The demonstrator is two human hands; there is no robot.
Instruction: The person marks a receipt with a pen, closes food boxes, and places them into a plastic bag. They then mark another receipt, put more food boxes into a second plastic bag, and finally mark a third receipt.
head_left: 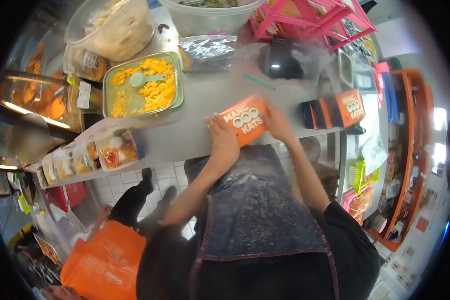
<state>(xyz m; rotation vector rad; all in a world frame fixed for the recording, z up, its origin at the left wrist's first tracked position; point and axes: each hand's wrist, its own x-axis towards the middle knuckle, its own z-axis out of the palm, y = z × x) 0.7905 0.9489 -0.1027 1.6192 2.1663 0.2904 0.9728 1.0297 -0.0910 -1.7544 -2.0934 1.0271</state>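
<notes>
Between my two hands is an orange cardboard food box point(244, 119) printed "MANG KATSU", at the near edge of the steel counter. My left hand point(224, 142) holds its left side, fingers bent over the printed face. On the opposite side, my right hand point(279, 123) grips the right edge; some of its fingers are hidden. More boxes of the same print point(350, 107) stand in a row to the right. Left of my hands sits a tray of chopped yellow food point(157, 102) with a pale green scoop point(144, 78) in it.
Filled food packs point(116, 150) line the counter's left edge. Large plastic tubs point(127, 37), a foil-topped pack point(207, 52), a teal stick point(259, 82), a black device point(283, 57) and a pink rack point(310, 20) are farther back. A person in an orange shirt point(105, 260) is at my left.
</notes>
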